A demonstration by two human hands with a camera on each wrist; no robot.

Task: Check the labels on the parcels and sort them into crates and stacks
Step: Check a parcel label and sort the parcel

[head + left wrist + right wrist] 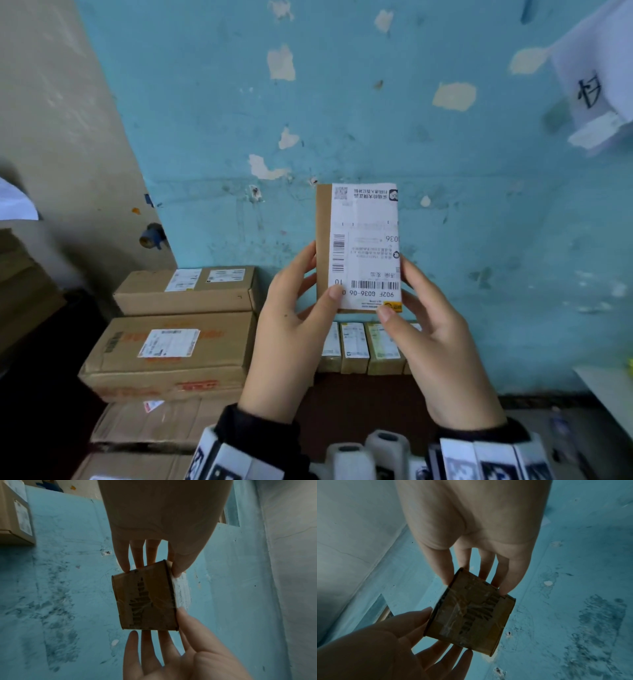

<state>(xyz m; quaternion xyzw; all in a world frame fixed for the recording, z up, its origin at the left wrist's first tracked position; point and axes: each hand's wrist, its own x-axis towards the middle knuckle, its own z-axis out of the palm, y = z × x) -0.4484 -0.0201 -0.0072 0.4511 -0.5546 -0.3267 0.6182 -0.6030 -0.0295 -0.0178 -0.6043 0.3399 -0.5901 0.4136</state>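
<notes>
**Small parcel held up, label facing the camera**

So both hands are on one small cardboard parcel [358, 248], lifted in front of the blue wall [445, 137]. Left hand [291, 329] pinches its lower left edge, thumb on the white label [366, 246], fingers behind. Right hand [442, 342] pinches the lower right corner the same way (label reads upside down). Below, a row of small boxes [363, 346] stands against the wall, with stacked cartons [171, 346] to the left.

Head view evenly lit, soft, edges warped; wrist views dim, bluish, noisy, nearest skin blurred.
</notes>
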